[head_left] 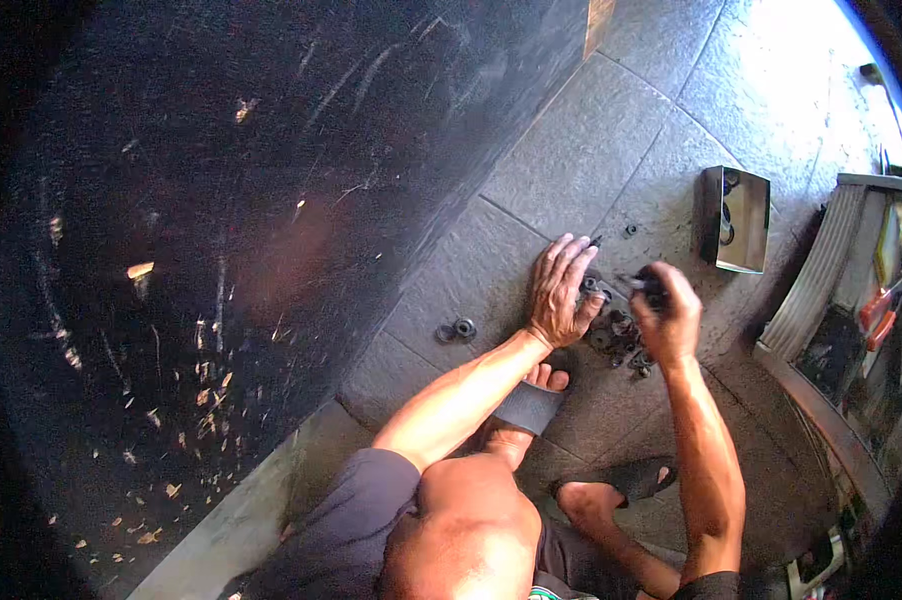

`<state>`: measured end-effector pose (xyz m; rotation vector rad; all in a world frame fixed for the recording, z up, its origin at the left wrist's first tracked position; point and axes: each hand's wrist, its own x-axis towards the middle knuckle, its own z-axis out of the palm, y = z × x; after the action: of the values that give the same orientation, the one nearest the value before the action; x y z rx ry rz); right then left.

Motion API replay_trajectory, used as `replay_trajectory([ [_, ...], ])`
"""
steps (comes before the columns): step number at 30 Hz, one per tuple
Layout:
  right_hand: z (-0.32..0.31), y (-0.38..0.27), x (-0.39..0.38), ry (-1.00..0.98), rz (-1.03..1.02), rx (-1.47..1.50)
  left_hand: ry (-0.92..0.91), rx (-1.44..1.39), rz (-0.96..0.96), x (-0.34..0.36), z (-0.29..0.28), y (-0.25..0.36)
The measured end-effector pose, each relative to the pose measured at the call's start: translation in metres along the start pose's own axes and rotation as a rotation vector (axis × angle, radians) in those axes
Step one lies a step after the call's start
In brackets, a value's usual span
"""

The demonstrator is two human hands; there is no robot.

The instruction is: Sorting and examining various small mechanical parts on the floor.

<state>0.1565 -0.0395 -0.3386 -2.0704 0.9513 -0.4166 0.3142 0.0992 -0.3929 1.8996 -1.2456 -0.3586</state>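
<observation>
My left hand point(563, 290) lies over the tiled floor with its fingers stretched out and its thumb spread. Beside its thumb and fingertips is a small dark round part point(589, 285). To its right, my right hand point(671, 312) is curled around a dark object point(654, 288) whose slim end points toward the left hand. Most of that object is covered by the fingers, so its kind is unclear. Between and below both hands sits a pile of small dark metal parts point(621, 335), some of them round with holes.
A tall dark scuffed panel point(271, 180) stands along the left. Two ring-shaped parts point(455, 330) lie near it; another small ring point(631, 230) is beyond my hands. An open metal box point(713, 215) holds rings. At right, a grey ridged container point(821, 270) holds a red-handled tool point(878, 318).
</observation>
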Motion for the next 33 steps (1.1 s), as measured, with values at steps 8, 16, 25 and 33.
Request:
replay_trajectory([
  [8, -0.082, 0.023, 0.103, 0.379, 0.350, -0.200, -0.038, 0.032, -0.020, -0.002, 0.005, 0.000],
  [16, -0.088, 0.040, 0.111, 0.296, 0.151, -0.490, -0.062, -0.009, 0.038, 0.003, 0.000, 0.000],
  [25, -0.061, 0.035, -0.031, -0.306, -0.131, -0.373, -0.223, 0.026, 0.164, -0.003, -0.022, -0.011],
  [33, -0.030, 0.060, -0.094, -0.397, -0.188, -0.436, -0.644, 0.235, -0.043, 0.020, -0.089, 0.016],
])
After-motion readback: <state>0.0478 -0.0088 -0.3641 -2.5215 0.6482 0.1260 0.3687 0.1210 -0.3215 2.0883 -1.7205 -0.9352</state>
